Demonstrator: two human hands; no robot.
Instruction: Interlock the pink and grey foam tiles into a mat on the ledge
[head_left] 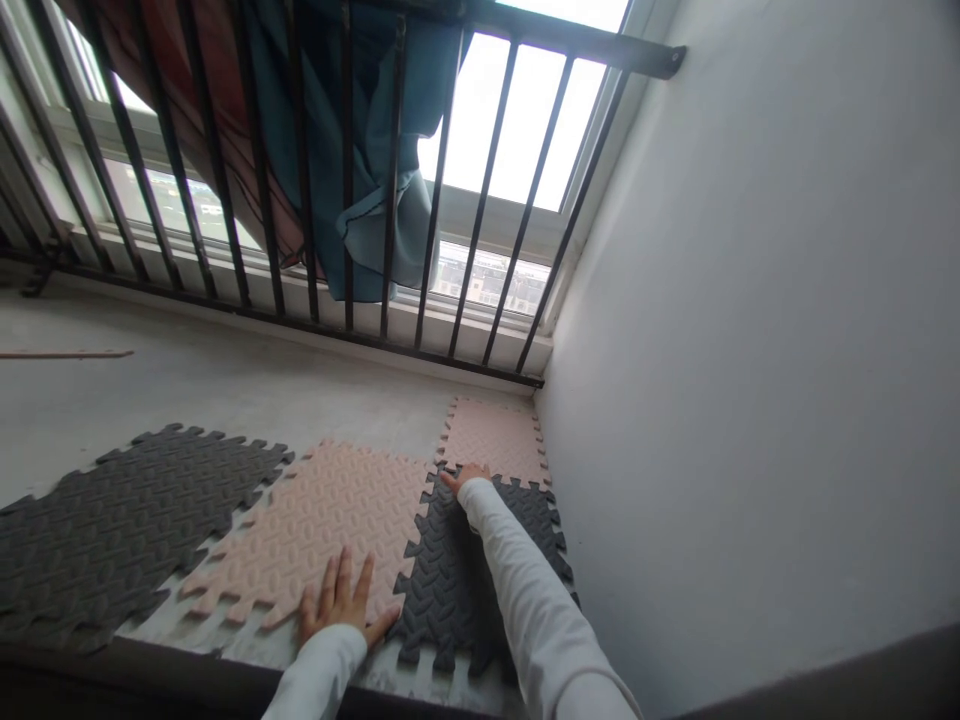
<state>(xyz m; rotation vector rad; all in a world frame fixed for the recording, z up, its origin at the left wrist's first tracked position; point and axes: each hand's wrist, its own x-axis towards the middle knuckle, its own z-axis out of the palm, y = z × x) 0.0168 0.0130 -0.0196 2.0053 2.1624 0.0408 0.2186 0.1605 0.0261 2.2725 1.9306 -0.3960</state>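
We see four interlocking foam mats on a bare concrete floor (187, 380), laid out near the corner where a white wall (750, 350) meets a barred window.

Our left hand (341, 600) lies flat, fingers spread wide and palm down, on the near edge of the large pink mat (322, 520); it grips nothing. The thumb points toward the seam where this mat meets the dark grey mat (450, 580) to its right.

Our right hand (465, 476) reaches forward across that dark grey mat, the white sleeve (517, 580) lying over it. The hand rests at the mat's far edge, right on the toothed join with the small pink mat (495, 440) that sits in the floor's far right corner against the wall. Only the back of the hand shows, fingers pressed down and pointing left; we cannot tell whether they pinch the edge or merely press on it.

The dark grey mat sits between the large pink mat and the wall, its teeth touching both pink mats. A second, larger grey mat (112, 530) lies at the left, its edge meeting the large pink mat.

Beyond the mats, black railing bars (390, 200) stand before the window, with blue cloth (375, 150) and red cloth (187, 100) hanging behind them. A thin wooden strip (67, 354) lies on the floor at the far left.
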